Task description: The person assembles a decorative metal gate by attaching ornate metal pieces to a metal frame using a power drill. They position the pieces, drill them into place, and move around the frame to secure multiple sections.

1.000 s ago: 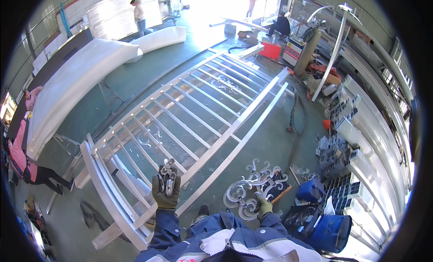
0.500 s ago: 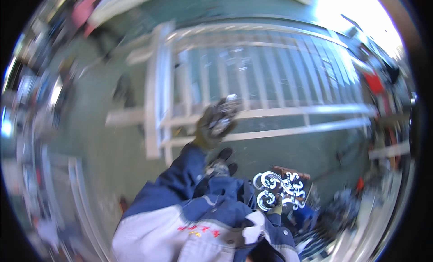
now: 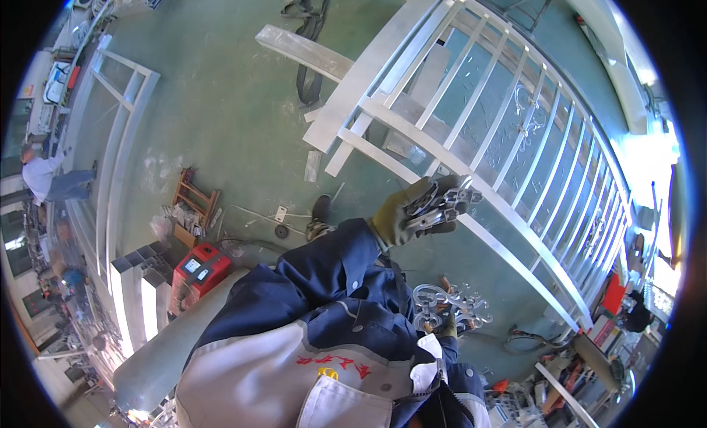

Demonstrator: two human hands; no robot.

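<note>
My left hand [image 3: 395, 219], in an olive work glove, is raised in front of me and closed around a cluster of shiny metal pieces [image 3: 444, 204]; their exact kind cannot be made out. It is just this side of the lower rails of a silvery metal railing [image 3: 471, 174], which appears behind it. Low and close to my body, my gloved right hand [image 3: 448, 326] is mostly covered by several curled metal scroll ornaments [image 3: 428, 298]. It grips them, with their loops spreading out above the fingers.
The barred railing rests on a wide metal beam [image 3: 309, 54]. A red machine [image 3: 197, 275] stands at my left beside stacked square tubes [image 3: 136, 281]. Wooden pieces [image 3: 197, 196] and a black strap [image 3: 309, 82] lie on the green floor. Another person [image 3: 48, 174] is far left.
My view has turned left, so the railing now slants on the right and the red machine shows. The motion blur has eased. Both hands keep hold of their metal pieces.
</note>
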